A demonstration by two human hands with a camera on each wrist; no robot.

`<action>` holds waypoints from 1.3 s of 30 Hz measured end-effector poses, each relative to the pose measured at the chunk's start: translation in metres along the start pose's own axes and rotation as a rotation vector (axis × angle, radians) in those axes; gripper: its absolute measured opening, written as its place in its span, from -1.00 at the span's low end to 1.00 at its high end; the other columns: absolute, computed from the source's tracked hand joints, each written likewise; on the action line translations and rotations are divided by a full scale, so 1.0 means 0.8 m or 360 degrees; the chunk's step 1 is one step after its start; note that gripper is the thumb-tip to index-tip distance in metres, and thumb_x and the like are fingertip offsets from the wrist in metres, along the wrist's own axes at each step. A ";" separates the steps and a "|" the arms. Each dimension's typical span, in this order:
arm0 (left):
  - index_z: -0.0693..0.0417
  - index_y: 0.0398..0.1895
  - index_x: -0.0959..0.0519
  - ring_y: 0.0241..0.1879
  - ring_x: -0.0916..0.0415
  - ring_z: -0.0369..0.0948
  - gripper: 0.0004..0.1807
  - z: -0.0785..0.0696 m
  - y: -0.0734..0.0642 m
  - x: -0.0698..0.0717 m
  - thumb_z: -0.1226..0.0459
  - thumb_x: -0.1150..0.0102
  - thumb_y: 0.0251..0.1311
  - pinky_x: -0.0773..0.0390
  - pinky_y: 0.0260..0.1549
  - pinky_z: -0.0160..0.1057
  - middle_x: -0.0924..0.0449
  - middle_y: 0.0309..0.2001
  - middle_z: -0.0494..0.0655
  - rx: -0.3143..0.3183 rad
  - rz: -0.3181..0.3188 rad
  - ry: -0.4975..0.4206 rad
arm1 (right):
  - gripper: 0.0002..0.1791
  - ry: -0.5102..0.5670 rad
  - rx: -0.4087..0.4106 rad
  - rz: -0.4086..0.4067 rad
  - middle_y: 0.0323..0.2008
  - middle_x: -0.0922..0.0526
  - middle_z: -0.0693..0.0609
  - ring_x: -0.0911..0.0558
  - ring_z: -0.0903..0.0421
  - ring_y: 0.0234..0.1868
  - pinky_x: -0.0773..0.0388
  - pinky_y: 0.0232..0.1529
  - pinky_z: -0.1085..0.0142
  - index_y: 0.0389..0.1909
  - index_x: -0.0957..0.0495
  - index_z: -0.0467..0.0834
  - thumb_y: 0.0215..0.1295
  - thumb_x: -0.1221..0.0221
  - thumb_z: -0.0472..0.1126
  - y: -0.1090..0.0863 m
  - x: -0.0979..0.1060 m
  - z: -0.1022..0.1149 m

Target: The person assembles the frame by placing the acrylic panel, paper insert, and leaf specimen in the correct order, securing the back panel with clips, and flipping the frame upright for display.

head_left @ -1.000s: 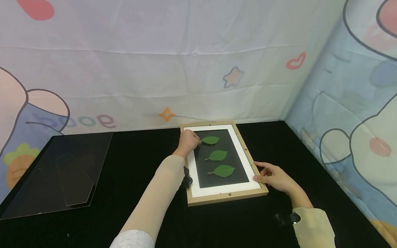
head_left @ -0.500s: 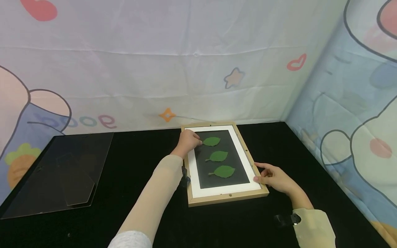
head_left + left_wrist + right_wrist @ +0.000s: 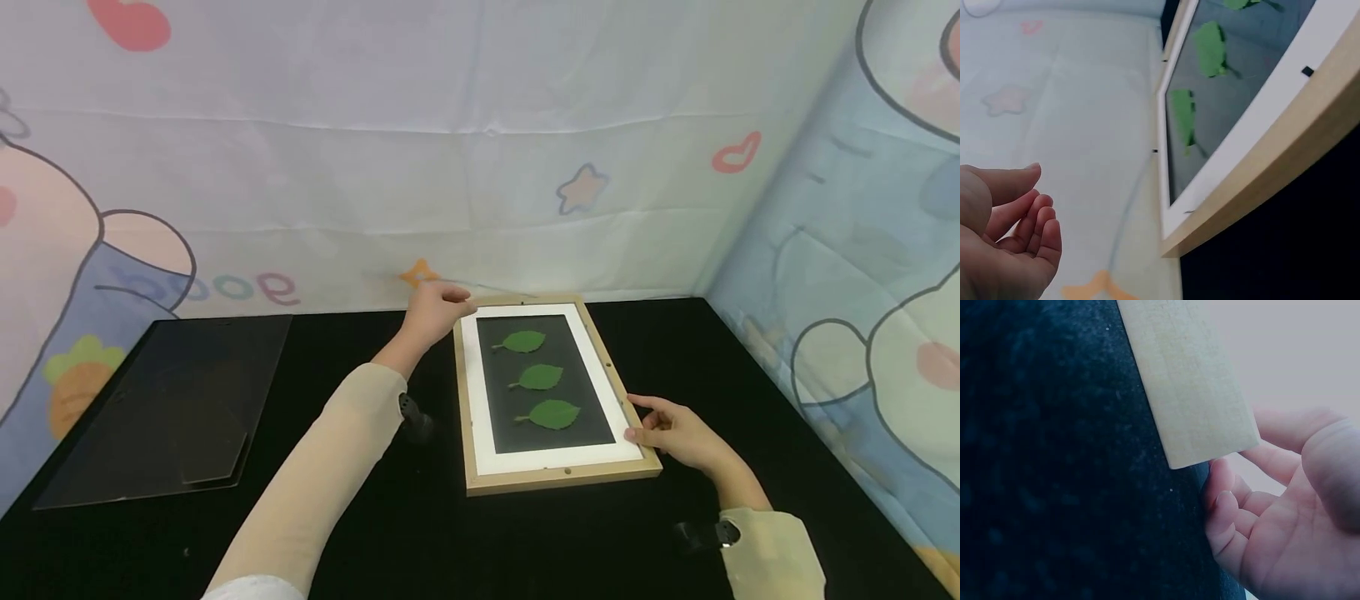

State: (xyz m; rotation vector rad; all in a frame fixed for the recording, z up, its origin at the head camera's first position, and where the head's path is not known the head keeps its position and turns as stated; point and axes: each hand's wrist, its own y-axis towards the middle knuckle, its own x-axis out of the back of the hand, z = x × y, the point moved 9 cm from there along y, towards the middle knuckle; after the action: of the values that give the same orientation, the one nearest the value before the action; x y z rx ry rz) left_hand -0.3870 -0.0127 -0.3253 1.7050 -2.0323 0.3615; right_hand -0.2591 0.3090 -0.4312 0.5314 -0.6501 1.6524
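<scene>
A wooden picture frame (image 3: 564,477) with a white mat lies on the black table. On its dark centre three green leaves lie in a column: a top leaf (image 3: 522,342), a middle leaf (image 3: 541,377) and a bottom leaf (image 3: 553,414). Just off the frame's far left corner hovers my left hand (image 3: 435,315); its fingers are loosely bent and hold nothing, as the left wrist view shows. My right hand (image 3: 682,435) holds the frame's near right side, thumb over the top and other fingers at the edge. Part of its grip is hidden behind the wood.
On the left of the black table (image 3: 360,517) lies a dark, glossy panel (image 3: 157,408) with a hinged-looking flap (image 3: 213,458). A printed cloth backdrop (image 3: 337,167) stands behind the table, with another along the right side.
My left hand has left the top leaf's stem and moved left, off the frame. The right hand keeps its hold. The head view has shifted slightly left.
</scene>
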 end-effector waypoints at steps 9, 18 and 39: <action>0.25 0.11 -0.56 0.13 -0.46 0.02 -0.61 -0.006 -0.041 0.045 0.24 -0.21 0.27 -0.48 0.09 -0.03 -0.52 0.13 0.14 -0.0034 0.0030 0.0004 | -0.24 0.0009 0.0003 0.0006 -0.35 -0.51 -0.08 -0.45 0.07 -0.40 -0.45 -0.42 0.28 0.35 -0.26 -0.33 0.22 -0.29 -0.10 -0.002 -0.003 -0.001; 0.20 0.07 -0.58 0.06 -0.48 0.02 -0.64 0.008 -0.100 0.092 0.21 -0.20 0.28 -0.49 0.06 0.00 -0.53 0.09 0.14 -0.0037 0.0038 0.0057 | -0.23 0.0000 -0.0008 0.0004 -0.34 -0.51 -0.08 -0.44 0.06 -0.39 -0.45 -0.41 0.26 0.36 -0.26 -0.33 0.21 -0.30 -0.09 0.000 -0.003 -0.002; 0.17 0.26 -0.42 -0.13 -0.36 -0.53 -0.34 0.137 -0.228 0.242 -0.10 -0.13 0.27 -0.37 0.05 0.16 -0.53 -0.19 -0.49 0.0264 -0.0282 0.0160 | -0.23 -0.0002 -0.0009 0.0031 -0.33 -0.52 -0.09 -0.45 0.06 -0.38 -0.45 -0.40 0.26 0.36 -0.25 -0.34 0.22 -0.30 -0.08 0.010 -0.003 -0.003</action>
State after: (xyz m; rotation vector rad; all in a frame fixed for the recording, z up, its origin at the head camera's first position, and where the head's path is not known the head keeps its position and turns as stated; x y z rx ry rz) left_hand -0.2530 -0.2669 -0.3390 1.9085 -1.8067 0.5572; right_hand -0.2664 0.3079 -0.4360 0.5237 -0.6625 1.6682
